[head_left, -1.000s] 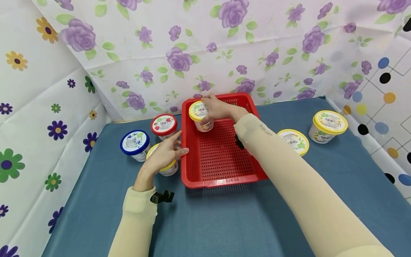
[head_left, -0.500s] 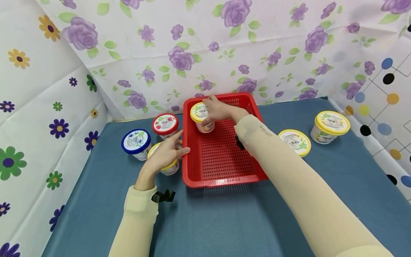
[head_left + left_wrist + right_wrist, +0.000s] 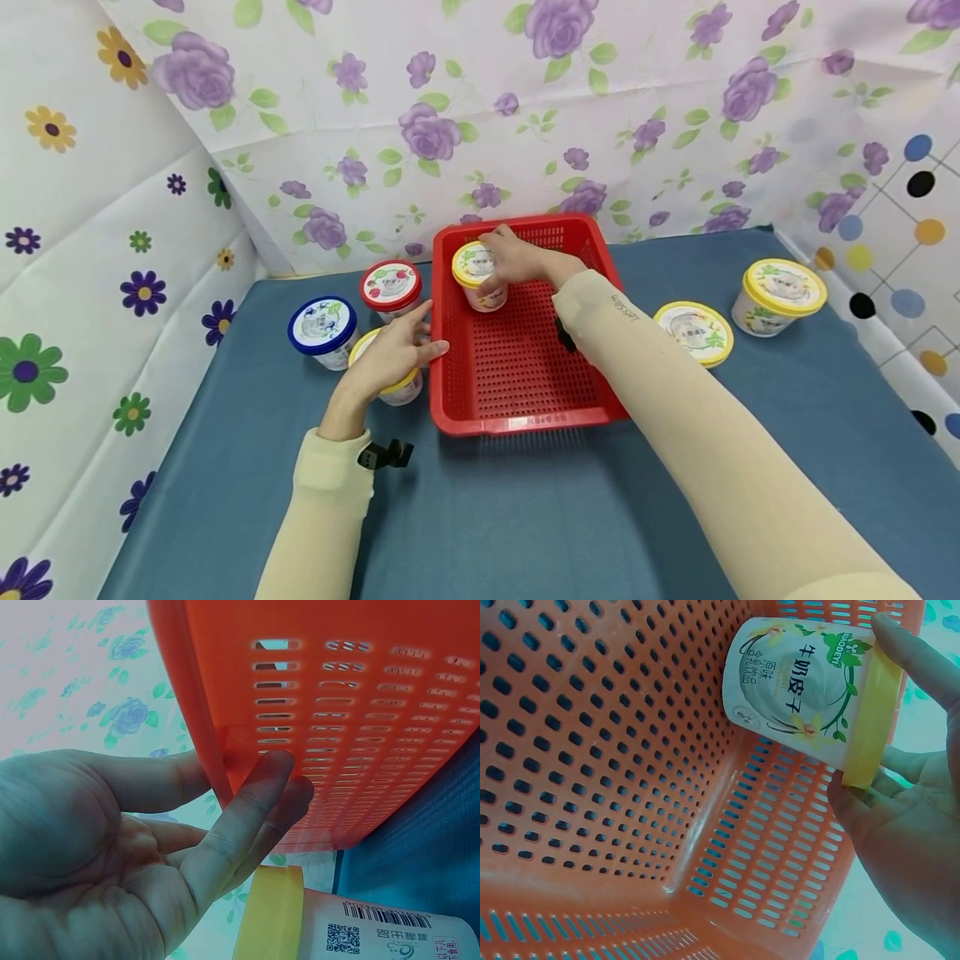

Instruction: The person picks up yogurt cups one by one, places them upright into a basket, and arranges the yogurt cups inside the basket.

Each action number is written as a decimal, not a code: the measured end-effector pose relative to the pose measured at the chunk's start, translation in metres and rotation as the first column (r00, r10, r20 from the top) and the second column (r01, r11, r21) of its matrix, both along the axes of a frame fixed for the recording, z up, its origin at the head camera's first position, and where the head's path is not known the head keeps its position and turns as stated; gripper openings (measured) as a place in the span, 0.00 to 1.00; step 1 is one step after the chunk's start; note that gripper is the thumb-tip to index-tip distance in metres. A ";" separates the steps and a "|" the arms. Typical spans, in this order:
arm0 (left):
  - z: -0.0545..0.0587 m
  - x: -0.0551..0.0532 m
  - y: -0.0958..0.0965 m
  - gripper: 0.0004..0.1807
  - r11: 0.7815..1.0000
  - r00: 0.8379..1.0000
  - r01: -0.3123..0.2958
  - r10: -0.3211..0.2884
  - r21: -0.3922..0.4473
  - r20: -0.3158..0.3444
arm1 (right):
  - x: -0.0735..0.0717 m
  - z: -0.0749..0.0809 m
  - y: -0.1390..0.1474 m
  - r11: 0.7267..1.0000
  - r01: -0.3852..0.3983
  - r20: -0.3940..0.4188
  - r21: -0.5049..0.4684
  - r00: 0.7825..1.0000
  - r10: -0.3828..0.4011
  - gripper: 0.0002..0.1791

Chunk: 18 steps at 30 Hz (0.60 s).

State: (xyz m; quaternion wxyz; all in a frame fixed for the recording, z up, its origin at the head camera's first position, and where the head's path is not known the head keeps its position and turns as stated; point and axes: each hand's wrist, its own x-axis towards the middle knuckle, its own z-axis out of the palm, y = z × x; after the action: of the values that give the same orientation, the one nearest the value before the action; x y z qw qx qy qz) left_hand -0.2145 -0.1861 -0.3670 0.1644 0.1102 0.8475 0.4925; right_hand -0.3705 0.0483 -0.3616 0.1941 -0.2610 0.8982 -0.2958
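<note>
My right hand [image 3: 517,257] grips a tub with a yellow lid [image 3: 472,263] by its lid, at the back left corner inside the red plastic basket [image 3: 525,423]. In the right wrist view, thumb and fingers span the yellow rim, and the white tub [image 3: 802,690] stands against the basket's perforated floor. My left hand [image 3: 386,354] pinches the basket's left rim. In the left wrist view, its thumb goes over the rim while the fingers [image 3: 251,799] press on the outer wall [image 3: 315,697]. Beneath that hand stands another yellow-lidded tub [image 3: 375,930], partly hidden by it.
Left of the basket stand a red-lidded tub [image 3: 392,287] and a blue-lidded tub [image 3: 322,325]. Two yellow-lidded tubs, one [image 3: 693,333] beside my right sleeve and one [image 3: 780,296] farther right, are on the blue cloth [image 3: 510,517]. Flowered sheets [image 3: 337,100] hang behind.
The whole scene shifts slightly to the right in the head view. Both hands keep their holds, the right on the tub and the left on the basket rim.
</note>
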 end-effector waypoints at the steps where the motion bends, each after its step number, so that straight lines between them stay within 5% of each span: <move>1: 0.000 0.000 0.000 0.43 1.000 1.000 -0.002 0.002 -0.001 0.001 | 0.000 -0.001 0.000 1.000 0.001 0.000 0.002 1.000 -0.001 0.56; 18: 0.000 0.001 0.000 0.44 1.000 1.000 -0.011 0.011 -0.008 0.007 | 0.001 -0.004 0.000 0.999 0.022 0.039 -0.029 0.999 -0.021 0.54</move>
State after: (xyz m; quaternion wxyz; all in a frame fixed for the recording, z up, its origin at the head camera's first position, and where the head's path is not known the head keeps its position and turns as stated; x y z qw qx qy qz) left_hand -0.2139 -0.1858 -0.3667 0.1649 0.1033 0.8495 0.4905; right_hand -0.3693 0.0485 -0.3653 0.2041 -0.2485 0.8926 -0.3160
